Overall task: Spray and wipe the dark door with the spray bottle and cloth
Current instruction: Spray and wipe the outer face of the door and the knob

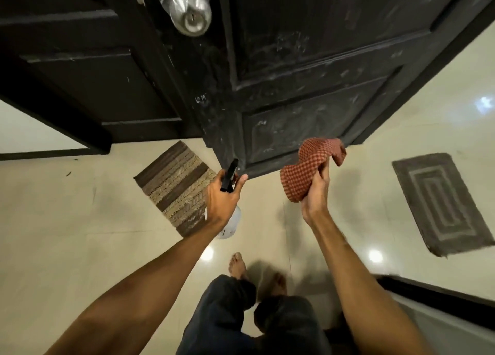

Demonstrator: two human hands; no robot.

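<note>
The dark door [308, 68] stands ajar in front of me, its panelled face streaked with wet marks and smears. My left hand [222, 196] grips a spray bottle [229, 176] with a black trigger head; its white body shows below the hand. The nozzle points at the door's lower edge. My right hand [317, 194] holds a bunched red checked cloth [308, 167] just in front of the door's bottom panel, apart from the surface.
A round silver door knob [187, 9] sticks out at the top. A striped woven mat [176, 186] lies left of the door's edge, and a grey mat [439, 202] lies at right. My bare feet [238, 266] stand on glossy cream tiles.
</note>
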